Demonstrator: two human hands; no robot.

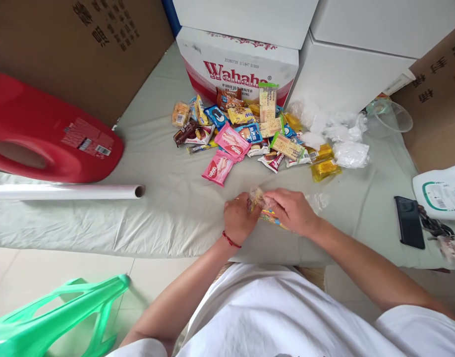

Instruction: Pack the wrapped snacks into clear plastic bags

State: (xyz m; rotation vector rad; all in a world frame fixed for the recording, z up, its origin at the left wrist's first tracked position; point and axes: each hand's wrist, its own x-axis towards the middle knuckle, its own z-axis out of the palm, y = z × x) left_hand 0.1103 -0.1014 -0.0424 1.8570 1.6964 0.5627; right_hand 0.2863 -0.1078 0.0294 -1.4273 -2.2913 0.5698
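Note:
At the front of the cloth-covered surface, my left hand (239, 220) is closed on the clear crinkled end of a plastic-wrapped snack packet (271, 216). My right hand (296, 212) pinches the same packet from the other side, its thumb and fingers close to my left fingers. The packet has yellow and multicoloured print; my hands cover much of it. Just beyond them lies a pile of wrapped snacks, among them pink wafer packets (233, 142), cracker packets (287, 147) and yellow packets (326, 169). Crumpled clear plastic bags (351, 153) sit right of the pile.
A white and red carton (238, 64) stands behind the snacks. To the left are a red jug (56, 134) and a white roll (67, 192). A phone (409, 222) and a white bottle (441, 191) lie at right. A green stool (71, 312) stands on the floor.

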